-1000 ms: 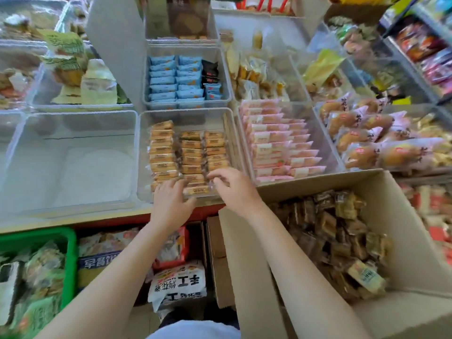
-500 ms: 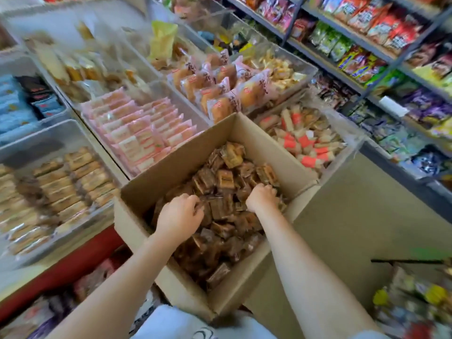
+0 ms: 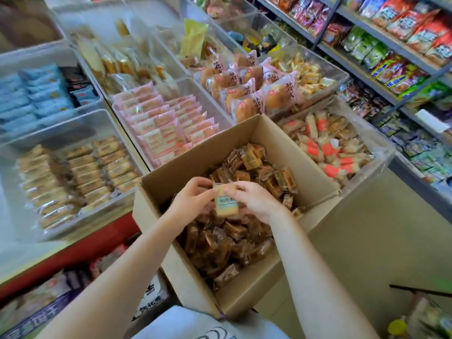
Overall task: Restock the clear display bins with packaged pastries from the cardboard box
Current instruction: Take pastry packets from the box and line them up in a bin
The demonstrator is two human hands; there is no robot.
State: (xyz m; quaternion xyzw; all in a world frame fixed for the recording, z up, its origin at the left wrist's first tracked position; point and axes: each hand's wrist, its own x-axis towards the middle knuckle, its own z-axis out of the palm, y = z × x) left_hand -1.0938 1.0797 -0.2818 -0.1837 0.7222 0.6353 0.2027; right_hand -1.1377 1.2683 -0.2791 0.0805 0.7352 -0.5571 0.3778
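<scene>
Both hands meet over an open brown cardboard box point(image 3: 315, 189). The left hand point(image 3: 193, 200) and the right hand point(image 3: 254, 199) each curl their fingers in a closed grip around one small rectangular pastry in clear wrapping with a pale green label point(image 3: 226, 203), holding it just above the heap of brown wrapped pastries point(image 3: 220, 243) that fills the box. To the left of the box stands a clear plastic display bin point(image 3: 80, 128) with rows of tan packaged pastries point(image 3: 78, 172). Behind the box, another clear bin holds pink-wrapped cakes point(image 3: 166, 126). To the right, metal shelves point(image 3: 367, 67) carry colourful snack bags.
</scene>
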